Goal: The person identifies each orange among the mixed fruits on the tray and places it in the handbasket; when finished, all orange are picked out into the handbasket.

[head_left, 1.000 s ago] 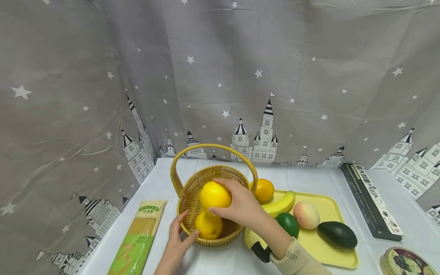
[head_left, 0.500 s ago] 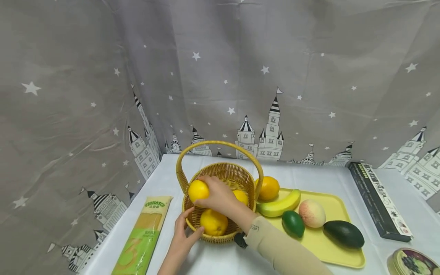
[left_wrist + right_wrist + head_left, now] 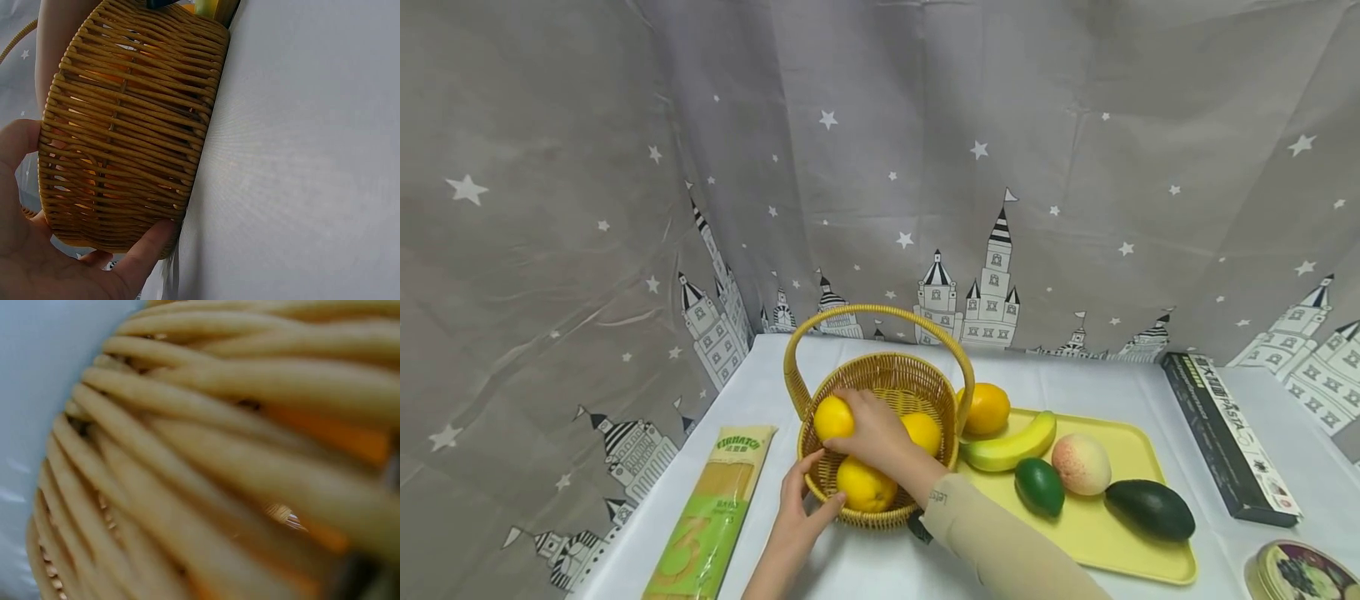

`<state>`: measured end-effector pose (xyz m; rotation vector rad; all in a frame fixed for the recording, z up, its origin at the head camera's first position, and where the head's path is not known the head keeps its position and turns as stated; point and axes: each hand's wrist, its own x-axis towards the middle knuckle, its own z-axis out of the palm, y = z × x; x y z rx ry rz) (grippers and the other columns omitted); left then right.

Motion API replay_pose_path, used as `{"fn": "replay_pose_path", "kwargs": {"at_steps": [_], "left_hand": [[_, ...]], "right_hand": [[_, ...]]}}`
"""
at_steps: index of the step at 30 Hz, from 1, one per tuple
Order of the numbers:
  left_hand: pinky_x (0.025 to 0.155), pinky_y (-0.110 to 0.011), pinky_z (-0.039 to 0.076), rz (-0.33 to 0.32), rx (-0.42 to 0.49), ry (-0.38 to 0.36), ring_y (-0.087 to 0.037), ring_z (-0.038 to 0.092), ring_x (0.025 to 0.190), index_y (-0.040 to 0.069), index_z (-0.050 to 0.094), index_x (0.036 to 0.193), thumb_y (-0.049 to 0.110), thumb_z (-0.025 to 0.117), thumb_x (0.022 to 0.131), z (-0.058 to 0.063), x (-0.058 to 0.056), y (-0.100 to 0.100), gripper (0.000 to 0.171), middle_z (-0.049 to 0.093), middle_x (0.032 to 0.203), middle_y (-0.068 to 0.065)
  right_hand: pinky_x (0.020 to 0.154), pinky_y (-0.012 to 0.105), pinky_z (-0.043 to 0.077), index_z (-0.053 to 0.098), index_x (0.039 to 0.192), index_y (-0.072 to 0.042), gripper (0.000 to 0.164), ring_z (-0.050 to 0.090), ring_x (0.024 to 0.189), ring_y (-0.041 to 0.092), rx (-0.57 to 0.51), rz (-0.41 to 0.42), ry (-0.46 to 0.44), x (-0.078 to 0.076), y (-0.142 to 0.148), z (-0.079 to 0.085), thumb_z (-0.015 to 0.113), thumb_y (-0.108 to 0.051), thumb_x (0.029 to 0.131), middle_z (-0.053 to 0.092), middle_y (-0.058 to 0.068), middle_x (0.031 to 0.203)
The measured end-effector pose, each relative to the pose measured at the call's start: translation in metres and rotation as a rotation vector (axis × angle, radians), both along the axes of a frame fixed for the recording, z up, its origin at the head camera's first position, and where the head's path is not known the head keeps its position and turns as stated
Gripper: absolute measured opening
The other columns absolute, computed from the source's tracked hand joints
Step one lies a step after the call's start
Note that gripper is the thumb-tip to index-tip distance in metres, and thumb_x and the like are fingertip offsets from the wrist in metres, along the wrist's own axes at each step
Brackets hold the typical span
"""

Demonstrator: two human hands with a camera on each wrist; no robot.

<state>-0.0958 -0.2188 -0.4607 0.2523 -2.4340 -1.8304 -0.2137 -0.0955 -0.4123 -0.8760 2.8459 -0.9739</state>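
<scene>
Seen from the head camera, soft, even light brightens the white-covered table (image 3: 880,575), while the grey curtain (image 3: 850,125) behind its far edge looks dimmer, with a faint sheen along creases at the left. A pale, blurry-edged shadow lies before the basket (image 3: 917,385), toward the table's near edge; the light's direction is hard to tell. Focus is fair, and the curtain's outer printed towers (image 3: 703,329) lean, as through a wide lens. The left wrist view is duller: the basket's outer wall is shaded, and a grey shadow borders its base. The right wrist view is badly blurred, its close-up weave smeared, with whitish glare at lower left.
</scene>
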Motion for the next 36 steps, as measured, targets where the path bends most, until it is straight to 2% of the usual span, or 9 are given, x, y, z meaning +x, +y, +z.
{"fn": "replay_pose_path", "kwargs": {"at_steps": [6,12,20,25,31,36], "left_hand": [[0.112,-0.063,0.012,-0.002,0.013,0.014,-0.043,0.011,0.142,0.015,0.033,0.145,0.027,0.071,0.088,0.0,0.001,0.0,0.07,0.012,0.155,-0.019],[0.111,-0.063,0.015,-0.003,0.005,-0.005,-0.045,0.014,0.14,0.014,0.031,0.146,0.028,0.071,0.088,0.001,0.001,0.0,0.073,0.009,0.155,-0.022],[0.108,-0.066,0.018,-0.008,-0.003,-0.017,-0.047,0.017,0.138,0.015,0.03,0.148,0.034,0.07,0.088,0.002,0.001,-0.001,0.074,0.008,0.155,-0.022],[0.108,-0.067,0.017,-0.004,-0.003,-0.023,-0.047,0.017,0.138,0.016,0.031,0.147,0.036,0.07,0.088,0.0,-0.001,0.0,0.074,0.009,0.154,-0.021],[0.108,-0.067,0.018,0.004,-0.011,-0.023,-0.047,0.018,0.138,0.016,0.031,0.146,0.037,0.07,0.087,0.0,-0.002,0.001,0.074,0.01,0.154,-0.021],[0.11,-0.064,0.017,0.016,-0.011,-0.046,-0.046,0.016,0.139,0.016,0.031,0.146,0.037,0.071,0.086,0.002,-0.002,0.002,0.075,0.01,0.155,-0.021]], "right_hand": [[0.082,0.037,0.051,0.052,0.136,-0.013,0.07,0.058,0.102,0.023,0.026,0.005,0.001,0.001,-0.001,-0.004,0.077,-0.04,0.076,0.058,0.006,0.126],[0.09,0.041,0.049,0.051,0.137,-0.013,0.071,0.057,0.111,0.024,0.041,0.012,-0.001,0.003,0.003,-0.001,0.076,-0.043,0.078,0.056,0.006,0.132],[0.101,0.043,0.044,0.049,0.14,-0.011,0.07,0.052,0.122,0.025,-0.001,0.021,0.014,0.014,0.018,0.021,0.074,-0.042,0.082,0.053,0.007,0.137],[0.104,0.045,0.041,0.047,0.142,-0.015,0.07,0.048,0.127,0.024,-0.052,0.035,0.036,0.026,0.034,0.039,0.072,-0.044,0.084,0.05,0.002,0.141],[0.105,0.044,0.04,0.047,0.142,-0.022,0.067,0.045,0.13,0.019,-0.146,0.056,0.102,0.043,0.061,0.069,0.073,-0.042,0.084,0.048,-0.004,0.142],[0.092,0.031,0.051,0.054,0.135,-0.015,0.056,0.049,0.124,0.016,-0.459,0.077,0.306,0.049,0.09,0.089,0.076,-0.022,0.084,0.051,0.0,0.138]]}}
